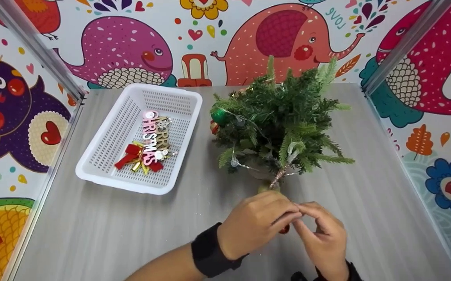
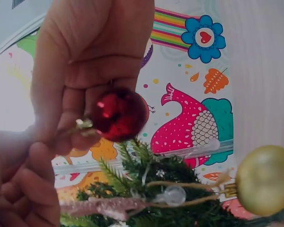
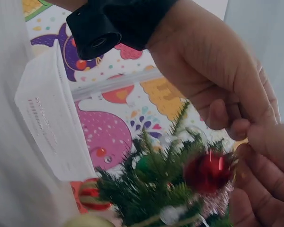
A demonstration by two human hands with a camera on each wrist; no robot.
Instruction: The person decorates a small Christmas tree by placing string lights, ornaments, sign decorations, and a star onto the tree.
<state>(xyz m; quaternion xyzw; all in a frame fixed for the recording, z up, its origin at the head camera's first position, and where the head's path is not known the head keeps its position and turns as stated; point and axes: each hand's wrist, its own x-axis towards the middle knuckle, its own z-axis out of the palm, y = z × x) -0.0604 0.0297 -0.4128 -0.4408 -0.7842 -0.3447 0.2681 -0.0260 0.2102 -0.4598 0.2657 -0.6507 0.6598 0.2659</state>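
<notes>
Head and left wrist views: your left hand point(image 1: 254, 224) and right hand point(image 1: 323, 236) pinch the cord point(image 2: 64, 133) of the red ball point(image 1: 284, 229), hanging just below the grip; the tree point(image 1: 284, 111) stands ahead, nearer your left hand.

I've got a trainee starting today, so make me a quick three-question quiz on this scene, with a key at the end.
1. Multiple choice: what colour is the bauble between the left hand and the right hand? A, green; B, red; C, blue.
2. True or false: in the head view, the white basket stands left of the tree.
3. Fill in: the pink lettering in the white basket reads ____.

Key: 1, B, red; 2, true; 3, CHRISTMAS.
</notes>
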